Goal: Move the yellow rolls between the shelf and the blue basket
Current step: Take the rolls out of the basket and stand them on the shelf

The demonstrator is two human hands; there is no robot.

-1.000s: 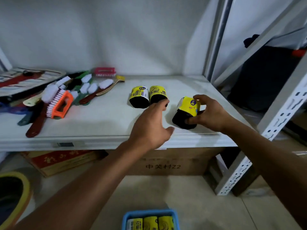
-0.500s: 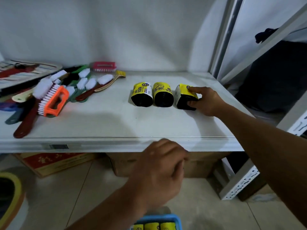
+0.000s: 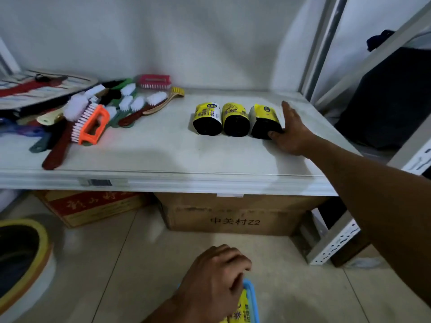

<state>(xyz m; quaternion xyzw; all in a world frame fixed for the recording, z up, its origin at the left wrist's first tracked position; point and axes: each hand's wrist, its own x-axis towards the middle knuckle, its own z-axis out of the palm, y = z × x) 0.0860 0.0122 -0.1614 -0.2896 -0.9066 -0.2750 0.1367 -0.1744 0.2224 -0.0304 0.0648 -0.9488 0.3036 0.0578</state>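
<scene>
Fingers straight, my right hand is lying alongside the rightmost yellow roll on the shelf, thumb touching its dark end; two more rolls are sitting just left. Below, my left hand is curling over the blue basket; I cannot tell whether it is gripping anything.

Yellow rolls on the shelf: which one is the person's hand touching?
The rightmost roll of the three. The right hand lies against its right side, thumb on its dark end; the middle roll and left roll sit untouched.

Right hand touches rightmost roll on shelf
</scene>
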